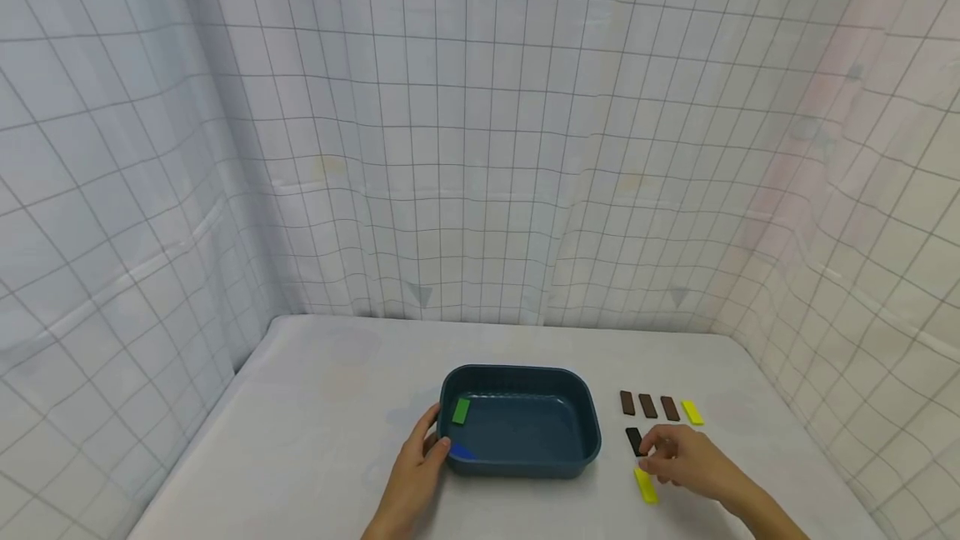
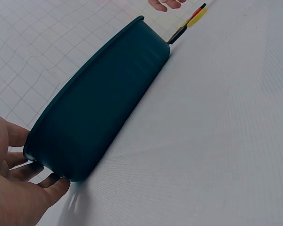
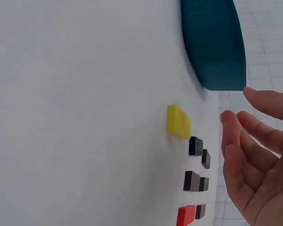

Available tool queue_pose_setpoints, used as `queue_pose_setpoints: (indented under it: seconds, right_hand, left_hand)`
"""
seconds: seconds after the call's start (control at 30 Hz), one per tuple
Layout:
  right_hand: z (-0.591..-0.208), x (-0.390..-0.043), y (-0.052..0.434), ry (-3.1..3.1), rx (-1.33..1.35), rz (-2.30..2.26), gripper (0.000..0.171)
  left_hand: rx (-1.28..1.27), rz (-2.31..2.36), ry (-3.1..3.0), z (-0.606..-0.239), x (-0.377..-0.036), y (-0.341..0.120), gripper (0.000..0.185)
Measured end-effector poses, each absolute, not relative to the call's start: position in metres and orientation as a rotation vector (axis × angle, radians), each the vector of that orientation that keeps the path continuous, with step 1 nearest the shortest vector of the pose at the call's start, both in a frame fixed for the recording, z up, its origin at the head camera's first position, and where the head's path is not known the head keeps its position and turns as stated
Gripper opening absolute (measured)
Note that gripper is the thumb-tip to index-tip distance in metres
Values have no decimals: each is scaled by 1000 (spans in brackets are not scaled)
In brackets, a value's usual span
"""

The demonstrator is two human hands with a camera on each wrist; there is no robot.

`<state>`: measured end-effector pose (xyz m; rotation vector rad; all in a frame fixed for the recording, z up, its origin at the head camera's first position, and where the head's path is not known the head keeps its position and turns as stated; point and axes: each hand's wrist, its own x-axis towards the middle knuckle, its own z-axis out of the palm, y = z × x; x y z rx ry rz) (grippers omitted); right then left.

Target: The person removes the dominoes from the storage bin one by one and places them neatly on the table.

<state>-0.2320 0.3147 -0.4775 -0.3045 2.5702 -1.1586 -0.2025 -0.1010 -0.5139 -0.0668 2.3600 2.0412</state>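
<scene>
The dark teal plastic tray (image 1: 525, 386), rectangular with rounded corners, sits near the front middle of the white cloth-covered table (image 1: 315, 407). Inside it, at its left end, lie a small green block (image 1: 461, 411) and a blue block (image 1: 462, 452) near the front corner. The left hand (image 1: 417, 465) grips the tray's left end: the thumb lies against the rim and the fingers (image 2: 47, 181) curl under the outer wall, as the left wrist view shows.

To the right of the tray, the right hand (image 1: 686, 461) hovers just above the table with relaxed, slightly bent fingers, holding nothing. Beneath its fingertips lies a black block (image 1: 633, 440), and just in front of the hand is a flat yellow block (image 1: 645, 486); whether the fingers touch the black one I cannot tell. Farther back stand three dark brown blocks (image 1: 648, 406) in a row, with another yellow block (image 1: 692, 412) at the row's right end. The right wrist view also shows a red block (image 3: 186, 215) near the dark ones.

A white curtain with a grey grid pattern (image 1: 480, 132) hangs round the table on three sides.
</scene>
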Motion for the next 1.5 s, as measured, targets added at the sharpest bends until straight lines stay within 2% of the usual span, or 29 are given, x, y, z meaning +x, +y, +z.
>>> queue_pose_setpoints:
  seconds: [0.37, 0.7, 1.17, 1.5]
  right_hand:
    - [-455, -247, 281, 2558, -439, -1196, 26]
    - [-445, -266, 238, 2587, -637, -1199, 25]
    - [-459, -288, 171, 2532, -748, -1205, 30]
    - [-481, -294, 123, 2497, -769, -1231, 23]
  left_hand:
    - [-58, 2019, 2373, -517, -203, -101, 58]
    - [-46, 2019, 2388, -516, -203, -103, 58]
    - [-32, 1983, 2453, -519, -201, -105, 57]
    - [16, 2008, 2444, -519, -204, -103, 57]
